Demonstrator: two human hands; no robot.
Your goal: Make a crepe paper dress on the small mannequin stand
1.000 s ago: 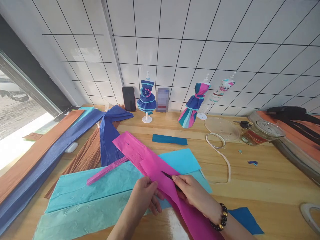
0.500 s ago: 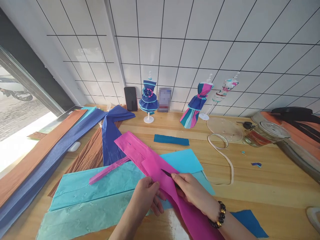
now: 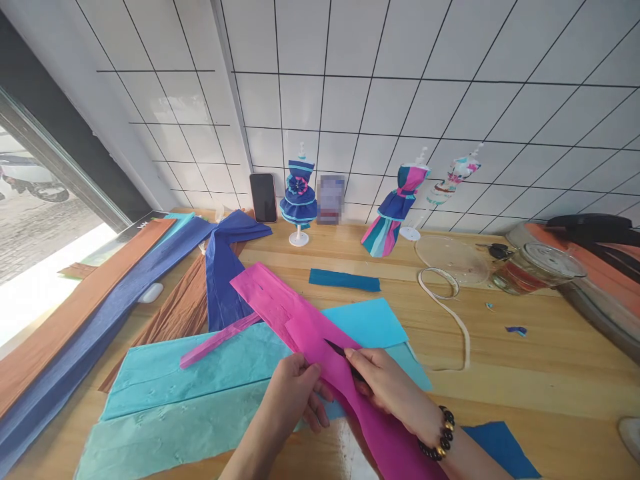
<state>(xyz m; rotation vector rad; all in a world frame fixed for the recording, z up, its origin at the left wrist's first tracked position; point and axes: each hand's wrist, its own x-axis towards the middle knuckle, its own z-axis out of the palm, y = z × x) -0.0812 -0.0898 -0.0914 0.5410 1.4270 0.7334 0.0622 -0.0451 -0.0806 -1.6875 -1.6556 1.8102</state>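
A long strip of pink crepe paper [image 3: 280, 300] runs diagonally under both hands, with a fold in its middle. My left hand [image 3: 295, 390] pinches its near edge between thumb and finger; the other fingers curl below. In my right hand [image 3: 385, 380] is a pair of dark scissors [image 3: 334, 347], the pointed tip lying over the pink paper and the handles mostly hidden by my fingers. Beneath the pink strip are turquoise crepe paper [image 3: 200, 370] and a bright blue sheet [image 3: 373, 322]. A narrow pink strip [image 3: 215, 343] rests on the turquoise paper.
Small dress forms in paper dresses [image 3: 299, 193] [image 3: 397, 210] stand along the tiled wall, near a phone [image 3: 263, 198]. Brown and blue paper strips [image 3: 100, 293] lie left. To the right are a tape roll [image 3: 440, 283], a glass jar [image 3: 535, 270] and paper scraps [image 3: 516, 331].
The whole view has shifted very slightly. Both hands, the scissors and the pink paper keep almost the same position.
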